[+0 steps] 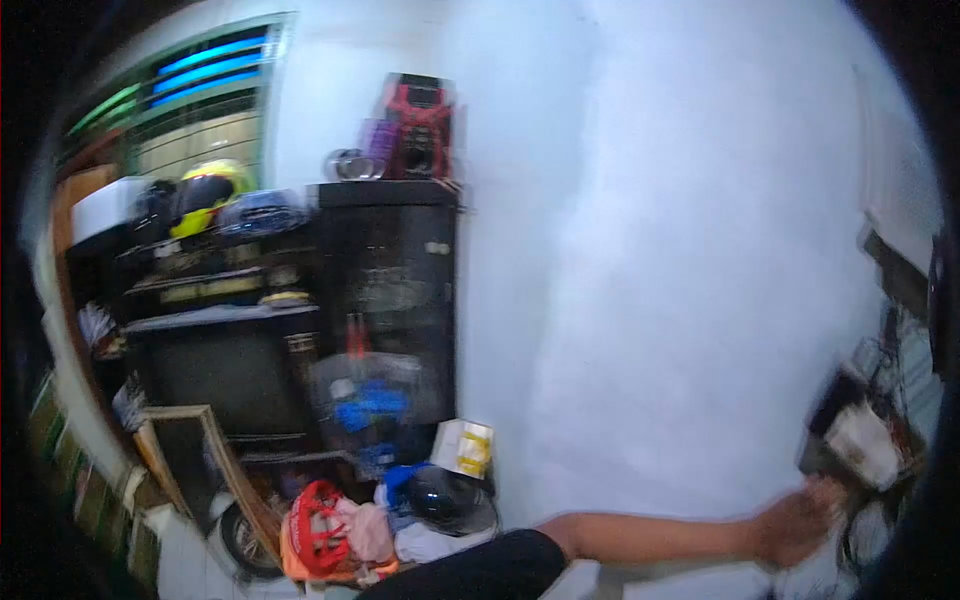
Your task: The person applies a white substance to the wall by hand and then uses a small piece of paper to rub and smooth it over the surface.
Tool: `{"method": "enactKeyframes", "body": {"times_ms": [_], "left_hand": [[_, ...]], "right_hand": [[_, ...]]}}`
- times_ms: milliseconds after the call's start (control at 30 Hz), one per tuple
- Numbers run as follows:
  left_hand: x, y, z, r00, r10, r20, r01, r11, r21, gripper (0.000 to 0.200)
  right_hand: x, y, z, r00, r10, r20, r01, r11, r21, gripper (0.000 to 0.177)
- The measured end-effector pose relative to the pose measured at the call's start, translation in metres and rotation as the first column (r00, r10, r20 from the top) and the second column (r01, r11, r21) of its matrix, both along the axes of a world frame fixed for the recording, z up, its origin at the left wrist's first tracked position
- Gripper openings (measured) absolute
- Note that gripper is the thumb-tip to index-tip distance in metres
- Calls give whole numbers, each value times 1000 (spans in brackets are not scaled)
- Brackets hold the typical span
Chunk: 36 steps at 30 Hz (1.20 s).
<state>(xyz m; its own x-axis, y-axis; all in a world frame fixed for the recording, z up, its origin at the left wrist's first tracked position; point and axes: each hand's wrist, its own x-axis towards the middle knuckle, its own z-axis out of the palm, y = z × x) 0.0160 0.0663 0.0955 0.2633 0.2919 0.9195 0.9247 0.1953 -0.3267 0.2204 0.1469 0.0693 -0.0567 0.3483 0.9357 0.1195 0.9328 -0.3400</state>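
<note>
The pale, roughly rectangular object of unclear material is at right, beside a dark boxy item. Your left hand is just beside it; blur hides whether the grip is open or closed. Steady your wrist; keep the forearm clear of the plain white wall.

1 hand @4 o'clk; 1 spkr @11; 1 yel. helmet @10; 1 blk helmet @6.
</note>
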Motion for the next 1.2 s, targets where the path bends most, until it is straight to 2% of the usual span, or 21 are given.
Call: {"method": "enactKeyframes", "body": {"times_ms": [33, 67, 100, 167, 233, 267, 300, 367, 400, 467, 567, 667, 700, 833, 967, 1067, 1100, 1200], "left_hand": [[5, -5, 2, 996, -47, 73, 48, 999, -6, 53], [5, -9, 5, 995, 47, -91, -44, 999, 30, 48], [6, -17, 14, 982, 20, -189, -6, 997, 77, 40], [21, -41, 39, 981, 34, -192, -31, 999, 17, 38], [29, -49, 44, 991, 111, -69, -109, 993, 42, 50], [22, -47, 42, 992, 81, -96, -79, 997, 20, 52], [28, -48, 46, 997, 61, -57, -57, 996, 68, 41], [26, -49, 41, 990, 136, -44, -132, 988, 83, 44], [26, -49, 40, 989, 141, -33, -138, 988, 74, 43], [25, -50, 38, 988, 145, -43, -145, 989, 22, 45], [26, -50, 41, 985, 168, -48, -167, 985, 38, 45], [29, -50, 39, 973, 228, -33, -227, 974, 22, 43], [30, -50, 42, 977, 209, -33, -208, 978, 22, 42], [28, -51, 40, 974, 226, -29, -226, 974, 6, 43], [29, -50, 40, 973, 232, -18, -232, 973, 10, 44], [32, -50, 41, 972, 233, -8, -233, 972, -5, 44], [29, -50, 38, 975, 221, 9, -221, 975, -2, 44], [22, -58, 35, 994, 110, 23, -110, 994, 2, 47]], "right_hand": [[1, 4, -11, 1000, -27, 4, 27, 1000, -8, 29], [-3, 11, -22, 999, -46, -2, 46, 999, -27, 29], [-12, 20, -36, 999, -50, -11, 49, 998, -41, 29], [-17, 29, -57, 996, -76, -36, 74, 995, -64, 28], [-31, 34, -73, 995, -85, -55, 82, 996, -45, 28], [-38, 33, -79, 996, -70, -54, 68, 997, -35, 28], [-44, 33, -87, 998, -46, -40, 45, 999, -28, 28], [-43, 31, -95, 997, 71, -38, -73, 996, -42, 28], [-37, 20, -88, 997, -13, 70, 24, 987, -160, 22], [-39, 22, -81, 1000, 5, -31, -8, 995, -100, 21], [-45, 24, -64, 992, -97, -85, 91, 993, -75, 29], [-36, 33, -22, 992, -118, -52, 115, 991, -63, 35], [-34, 33, -11, 994, -100, -44, 94, 989, -114, 39], [-29, 33, -19, 997, -80, -23, 77, 992, -101, 44], [-28, 25, -54, 999, 7, 46, 2, 984, -176, 44], [-23, 31, -32, 999, -1, 39, 7, 989, -148, 42], [-24, 33, -24, 998, 43, -50, -48, 993, -104, 42], [-28, 42, -34, 998, -62, -18, 63, 997, 50, 43]]}}
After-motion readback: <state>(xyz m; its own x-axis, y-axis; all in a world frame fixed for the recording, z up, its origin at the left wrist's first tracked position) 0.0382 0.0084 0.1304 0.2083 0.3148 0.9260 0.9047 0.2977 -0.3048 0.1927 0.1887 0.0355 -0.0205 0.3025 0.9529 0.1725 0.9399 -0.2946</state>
